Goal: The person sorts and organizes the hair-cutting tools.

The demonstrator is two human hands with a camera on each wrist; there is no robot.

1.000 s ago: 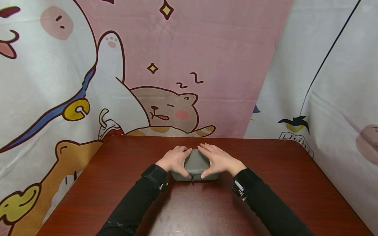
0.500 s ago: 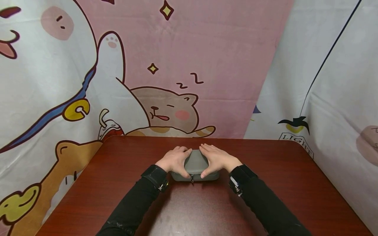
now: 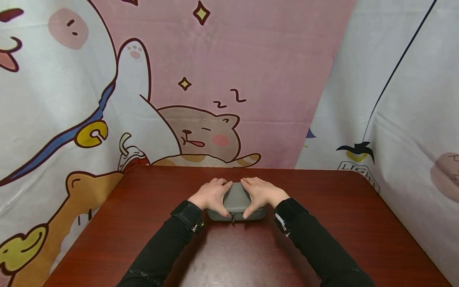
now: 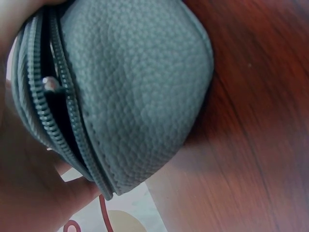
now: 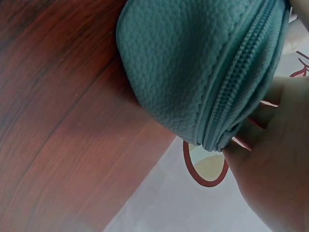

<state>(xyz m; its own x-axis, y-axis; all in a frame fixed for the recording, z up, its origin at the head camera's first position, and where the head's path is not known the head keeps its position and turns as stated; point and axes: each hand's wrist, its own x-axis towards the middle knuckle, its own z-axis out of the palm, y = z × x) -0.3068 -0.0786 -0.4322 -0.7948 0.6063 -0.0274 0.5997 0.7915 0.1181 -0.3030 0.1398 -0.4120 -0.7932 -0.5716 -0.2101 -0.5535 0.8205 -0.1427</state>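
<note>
A grey-green zippered case (image 3: 237, 200) with a pebbled, leather-like surface lies on the table, its zipper pull (image 3: 232, 217) hanging at the near side. My left hand (image 3: 213, 196) holds its left part, thumb on the near edge and fingers toward the far edge. On the other side my right hand (image 3: 264, 194) grips the case the same way. The left wrist view shows the zipper (image 4: 58, 101) parted at that end, with a dark gap and a small roundish thing inside that I cannot identify. In the right wrist view the zipper teeth (image 5: 236, 72) are closed together. Some fingertips are hidden behind the case.
The reddish-brown wooden table (image 3: 340, 231) extends around the case on all sides. Behind it hangs a pink and white cloth (image 3: 279, 79) printed with cartoon animals. Dark sleeves cover both forearms, and a device is strapped to each wrist.
My right wrist and forearm have shifted a little to the left, and the right hand has settled slightly inward on the case. The left hand and the case have hardly moved.
</note>
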